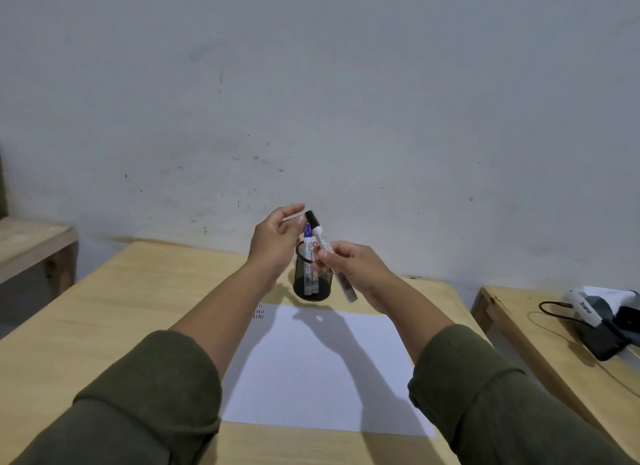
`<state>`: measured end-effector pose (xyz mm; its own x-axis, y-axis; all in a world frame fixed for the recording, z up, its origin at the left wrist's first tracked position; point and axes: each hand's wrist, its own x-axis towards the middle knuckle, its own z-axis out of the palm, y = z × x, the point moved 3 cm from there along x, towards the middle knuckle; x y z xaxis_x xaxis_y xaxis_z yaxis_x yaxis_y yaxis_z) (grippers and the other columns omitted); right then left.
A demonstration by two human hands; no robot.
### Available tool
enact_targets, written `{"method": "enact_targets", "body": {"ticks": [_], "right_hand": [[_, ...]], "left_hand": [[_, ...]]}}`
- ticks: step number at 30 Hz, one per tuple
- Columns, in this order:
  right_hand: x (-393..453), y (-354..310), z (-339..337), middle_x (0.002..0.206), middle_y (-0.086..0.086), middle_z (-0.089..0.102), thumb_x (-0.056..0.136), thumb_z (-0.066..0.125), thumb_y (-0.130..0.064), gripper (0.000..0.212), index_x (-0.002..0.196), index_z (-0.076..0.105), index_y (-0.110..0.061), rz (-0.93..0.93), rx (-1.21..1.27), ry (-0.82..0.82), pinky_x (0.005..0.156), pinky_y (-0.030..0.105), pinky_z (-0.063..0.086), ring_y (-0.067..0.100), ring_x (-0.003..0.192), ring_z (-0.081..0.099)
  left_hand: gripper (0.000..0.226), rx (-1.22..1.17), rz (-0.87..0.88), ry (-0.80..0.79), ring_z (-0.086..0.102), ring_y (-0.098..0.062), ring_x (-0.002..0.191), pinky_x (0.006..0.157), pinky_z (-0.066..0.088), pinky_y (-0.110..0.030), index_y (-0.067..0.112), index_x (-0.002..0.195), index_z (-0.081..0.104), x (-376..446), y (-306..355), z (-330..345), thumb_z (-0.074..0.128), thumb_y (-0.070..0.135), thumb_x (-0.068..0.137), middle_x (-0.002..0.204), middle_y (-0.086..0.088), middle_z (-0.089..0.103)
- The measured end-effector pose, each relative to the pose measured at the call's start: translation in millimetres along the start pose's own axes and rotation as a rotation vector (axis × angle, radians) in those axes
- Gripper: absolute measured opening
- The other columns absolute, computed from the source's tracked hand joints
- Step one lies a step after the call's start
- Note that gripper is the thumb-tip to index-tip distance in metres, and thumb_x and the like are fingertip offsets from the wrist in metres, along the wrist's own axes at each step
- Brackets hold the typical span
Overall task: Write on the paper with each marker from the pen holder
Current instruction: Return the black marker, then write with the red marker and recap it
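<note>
A black mesh pen holder (pixel 311 284) stands on the wooden table just beyond a white sheet of paper (pixel 322 367). A blue-capped marker (pixel 307 242) sticks up out of the holder. My right hand (pixel 356 270) grips a white marker with a black cap (pixel 323 246), held tilted above the holder with the cap pointing up and away. My left hand (pixel 273 246) is raised beside the cap, thumb and fingers spread, holding nothing. Small dark marks (pixel 259 312) sit at the paper's far left corner.
The wooden table (pixel 138 308) runs back to a grey wall. A second table at the right carries a black cable (pixel 554 312), a dark device (pixel 602 340) and a white object (pixel 585 308). A wooden bench (pixel 34 246) stands at the left.
</note>
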<state>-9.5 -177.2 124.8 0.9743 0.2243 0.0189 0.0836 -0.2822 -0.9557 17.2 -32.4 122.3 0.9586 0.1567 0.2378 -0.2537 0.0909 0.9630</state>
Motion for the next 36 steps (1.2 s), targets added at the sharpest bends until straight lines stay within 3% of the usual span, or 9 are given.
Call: {"method": "enact_targets", "body": {"ticks": [3,5,8,13,20,26,28,33,36], "right_hand": [[19.1,-4.7,-10.7,0.084,0.008,0.068,0.090,0.060,-0.020,0.006,0.086,0.065,-0.019,-0.022,0.007,0.171,0.057,0.026,0.032,0.015,0.070,0.049],[35.7,-6.1,-18.4,0.076,0.002,0.063,0.088,0.063,-0.018,0.005,0.089,0.067,-0.017,-0.041,0.027,0.265,0.055,0.026,0.032,0.016,0.072,0.045],[64.4,-5.0,-31.5,0.082,0.002,0.059,0.086,0.065,-0.020,0.009,0.094,0.067,-0.016,-0.084,0.064,0.425,0.064,0.027,0.040,0.017,0.079,0.050],[100.3,4.6,-35.7,0.086,-0.005,0.055,0.088,0.061,-0.020,0.024,0.112,0.060,-0.018,-0.131,-0.099,0.459,0.069,0.027,0.041,0.014,0.084,0.054],[123.5,32.9,-30.5,0.090,-0.002,0.061,0.090,0.057,-0.034,0.027,0.105,0.062,-0.012,-0.106,-0.360,0.439,0.073,0.026,0.036,0.016,0.086,0.055],[137.9,60.1,-29.3,0.072,0.003,0.062,0.084,0.056,-0.046,0.031,0.068,0.064,-0.021,0.019,-0.413,0.460,0.069,0.030,0.041,0.028,0.097,0.059],[140.2,65.4,-27.0,0.071,0.003,0.062,0.083,0.056,-0.047,0.031,0.067,0.067,-0.022,0.047,-0.408,0.471,0.069,0.030,0.042,0.031,0.101,0.059],[141.6,73.4,-24.1,0.091,0.004,0.072,0.082,0.059,-0.041,0.027,0.082,0.076,-0.020,0.142,-0.381,0.424,0.073,0.030,0.048,0.023,0.094,0.062],[144.5,76.9,-22.9,0.089,0.003,0.070,0.081,0.060,-0.039,0.023,0.085,0.075,-0.022,0.187,-0.380,0.408,0.074,0.031,0.048,0.022,0.090,0.062]], "left_hand": [[0.043,0.381,0.034,0.007,0.052,-0.014,0.122,0.101,0.040,-0.030,0.025,0.129,0.050,11.9,-18.6,-4.3,0.059,0.029,0.087,0.129,0.003,0.057],[0.069,0.562,-0.003,-0.049,0.039,-0.018,0.134,0.108,0.034,-0.035,0.022,0.140,0.037,17.0,-34.1,-4.8,0.067,0.035,0.080,0.146,0.001,0.042],[0.100,0.646,-0.061,-0.138,0.026,-0.021,0.142,0.115,0.025,-0.039,0.018,0.146,0.022,26.6,-52.2,-0.5,0.078,0.040,0.067,0.155,-0.002,0.026],[0.120,0.677,-0.136,-0.205,0.017,-0.021,0.145,0.116,0.022,-0.039,0.015,0.148,0.010,46.4,-72.4,12.1,0.082,0.047,0.058,0.157,-0.004,0.017],[0.112,0.706,-0.153,-0.239,0.024,-0.021,0.143,0.113,0.026,-0.034,0.011,0.148,0.011,59.4,-83.8,13.5,0.072,0.056,0.065,0.156,-0.004,0.023],[0.085,0.640,-0.129,-0.255,0.046,-0.012,0.120,0.086,0.031,-0.018,0.017,0.143,0.029,54.8,-82.1,14.7,0.071,0.043,0.074,0.140,0.000,0.049],[0.083,0.617,-0.127,-0.246,0.047,-0.009,0.113,0.084,0.032,-0.018,0.019,0.143,0.030,53.5,-82.2,15.0,0.071,0.042,0.075,0.138,0.001,0.051],[0.079,0.602,-0.122,-0.239,0.044,-0.010,0.117,0.085,0.032,-0.020,0.020,0.141,0.032,52.2,-83.8,15.2,0.071,0.042,0.075,0.139,0.002,0.050],[0.081,0.607,-0.122,-0.240,0.043,-0.014,0.126,0.086,0.031,-0.018,0.021,0.142,0.030,51.1,-82.6,14.7,0.070,0.042,0.075,0.139,0.003,0.049]]}}
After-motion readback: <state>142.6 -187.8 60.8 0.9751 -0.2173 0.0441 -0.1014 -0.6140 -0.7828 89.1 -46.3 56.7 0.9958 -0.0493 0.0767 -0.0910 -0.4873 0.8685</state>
